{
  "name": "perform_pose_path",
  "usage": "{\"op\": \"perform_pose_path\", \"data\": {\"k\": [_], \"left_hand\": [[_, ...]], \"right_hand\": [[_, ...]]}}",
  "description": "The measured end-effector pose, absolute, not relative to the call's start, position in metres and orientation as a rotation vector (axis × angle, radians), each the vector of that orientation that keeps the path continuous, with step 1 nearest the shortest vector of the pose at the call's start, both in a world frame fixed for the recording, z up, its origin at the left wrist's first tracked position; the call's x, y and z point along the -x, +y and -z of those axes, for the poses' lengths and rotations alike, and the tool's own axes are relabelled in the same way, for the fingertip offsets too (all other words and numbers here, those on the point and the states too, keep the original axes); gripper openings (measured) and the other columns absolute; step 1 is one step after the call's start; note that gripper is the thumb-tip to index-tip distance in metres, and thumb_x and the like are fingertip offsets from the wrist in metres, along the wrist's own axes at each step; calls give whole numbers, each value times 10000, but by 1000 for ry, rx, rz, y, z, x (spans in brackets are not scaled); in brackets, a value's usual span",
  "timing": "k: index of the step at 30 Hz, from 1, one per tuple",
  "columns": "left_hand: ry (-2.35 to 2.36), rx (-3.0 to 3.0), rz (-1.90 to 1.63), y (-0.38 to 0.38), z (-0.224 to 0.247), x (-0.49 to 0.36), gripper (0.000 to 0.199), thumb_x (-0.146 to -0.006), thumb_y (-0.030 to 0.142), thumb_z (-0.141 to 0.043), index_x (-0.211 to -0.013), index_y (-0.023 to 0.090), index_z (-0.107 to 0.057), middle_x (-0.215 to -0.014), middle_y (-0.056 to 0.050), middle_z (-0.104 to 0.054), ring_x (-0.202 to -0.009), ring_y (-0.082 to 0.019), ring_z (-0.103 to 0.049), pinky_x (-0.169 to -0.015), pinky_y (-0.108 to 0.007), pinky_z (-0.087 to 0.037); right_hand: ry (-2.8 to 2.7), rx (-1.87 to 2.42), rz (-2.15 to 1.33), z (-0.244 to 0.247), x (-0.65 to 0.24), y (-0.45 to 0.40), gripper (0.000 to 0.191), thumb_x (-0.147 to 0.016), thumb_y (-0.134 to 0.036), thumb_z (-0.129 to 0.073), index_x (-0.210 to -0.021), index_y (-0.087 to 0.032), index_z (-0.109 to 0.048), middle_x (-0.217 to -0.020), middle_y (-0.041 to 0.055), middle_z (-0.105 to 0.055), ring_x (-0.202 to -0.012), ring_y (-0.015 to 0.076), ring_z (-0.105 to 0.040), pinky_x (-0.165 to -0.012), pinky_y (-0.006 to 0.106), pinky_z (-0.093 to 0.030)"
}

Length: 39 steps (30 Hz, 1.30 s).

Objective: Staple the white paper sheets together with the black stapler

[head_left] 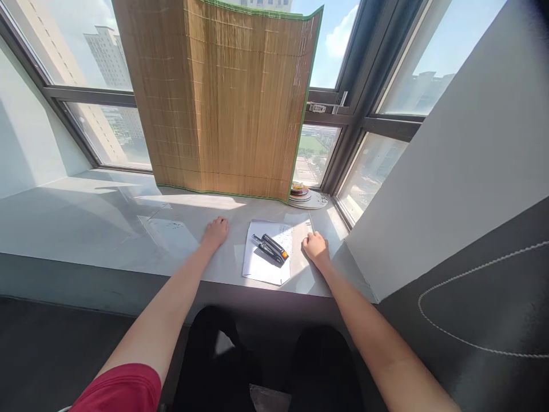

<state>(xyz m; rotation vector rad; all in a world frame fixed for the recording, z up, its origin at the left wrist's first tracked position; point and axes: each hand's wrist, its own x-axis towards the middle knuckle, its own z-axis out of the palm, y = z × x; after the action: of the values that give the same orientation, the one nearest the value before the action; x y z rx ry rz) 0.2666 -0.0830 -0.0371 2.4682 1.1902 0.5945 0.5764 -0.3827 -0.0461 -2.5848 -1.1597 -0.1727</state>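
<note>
A black stapler (pixel 271 252) with an orange patch at one end lies on a small stack of white paper (pixel 259 269) on the window sill. To the left of the paper my left hand (pixel 215 232) rests on the sill, its fingers curled in, with nothing seen in it. My right hand (pixel 316 247) sits to the right of the paper as a loose fist, also without anything visible in it. Neither hand touches the stapler or the paper.
A bamboo blind (pixel 231 109) with green edging stands against the window behind the sill (pixel 107 229). Stacked round plates or discs (pixel 309 199) sit in the far right corner. A slanted wall (pixel 450 154) borders the right side, and a white beaded cord (pixel 446 277) hangs there.
</note>
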Motion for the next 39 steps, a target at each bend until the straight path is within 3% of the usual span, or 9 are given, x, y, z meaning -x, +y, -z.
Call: {"op": "perform_pose_path", "data": {"k": [5,9,14,17,20,24,29,35,39], "left_hand": [[1065,-2316,-724,-118,37,-258,106,-978,174,-646,-953,238,-727,-1277,-187,-639,-1421,-406,-519,-1286,-535,-353],[841,-1945,-833,-151,38,-252,219,-924,119,-717,-768,268,-681,-1104,-149,-647,-1385,-383,-528,-1300,-474,-356],[751,-1746,-920,-180,42,-249,166,-923,109,-734,-894,272,-742,-1229,-154,-655,-1438,-366,-507,-1314,-438,-354],[766,-1703,-967,-183,44,-250,111,-934,146,-743,-932,257,-743,-1201,-168,-679,-1462,-359,-510,-1291,-434,-391],[859,-1931,-921,-180,46,-251,90,-982,169,-677,-997,225,-746,-1171,-175,-713,-1382,-364,-580,-1244,-490,-440],[907,-2525,-750,-175,52,-248,320,-1020,77,-505,-1189,192,-751,-1238,-161,-744,-1175,-329,-664,-1105,-487,-532],[811,-2799,-777,-173,56,-245,443,-1023,23,-427,-1269,208,-746,-1254,-128,-753,-1121,-295,-671,-1018,-419,-558],[814,-2779,-795,-172,59,-245,396,-1019,20,-475,-1235,212,-746,-1206,-116,-746,-1030,-266,-721,-922,-381,-570],[839,-2709,-855,-172,63,-245,424,-1001,-5,-498,-1281,206,-738,-1291,-131,-717,-1042,-252,-741,-839,-337,-585]], "right_hand": [[-1175,2577,187,46,-574,-383,267,-1046,-215,-476,-994,-158,-731,-1098,192,-696,-1077,319,-642,-937,423,-425],[-1179,2558,205,46,-572,-384,259,-1043,-210,-485,-972,-159,-729,-1082,190,-704,-1075,310,-646,-933,403,-439],[-1188,2440,137,41,-567,-386,212,-985,-204,-531,-823,-203,-667,-958,125,-680,-962,256,-612,-884,354,-460],[-1201,2090,72,34,-549,-382,292,-1015,-291,-473,-759,-230,-600,-840,74,-632,-840,232,-578,-857,365,-488],[-1314,1781,39,29,-515,-374,342,-1064,-458,-440,-924,-232,-657,-944,73,-684,-895,243,-621,-885,393,-540],[-1491,1636,-11,38,-476,-364,379,-987,-545,-632,-1239,-265,-671,-1183,118,-716,-1055,295,-675,-955,472,-586],[-1524,1652,-17,65,-472,-356,523,-914,-359,-666,-1430,-331,-580,-1314,136,-710,-1189,361,-680,-993,572,-595],[-1541,1593,39,82,-479,-352,555,-938,-258,-644,-1480,-323,-546,-1248,129,-704,-1197,348,-682,-987,514,-592],[-1529,1552,24,86,-479,-352,562,-942,-269,-672,-1483,-348,-547,-1224,121,-691,-1201,353,-685,-972,510,-589]]}}
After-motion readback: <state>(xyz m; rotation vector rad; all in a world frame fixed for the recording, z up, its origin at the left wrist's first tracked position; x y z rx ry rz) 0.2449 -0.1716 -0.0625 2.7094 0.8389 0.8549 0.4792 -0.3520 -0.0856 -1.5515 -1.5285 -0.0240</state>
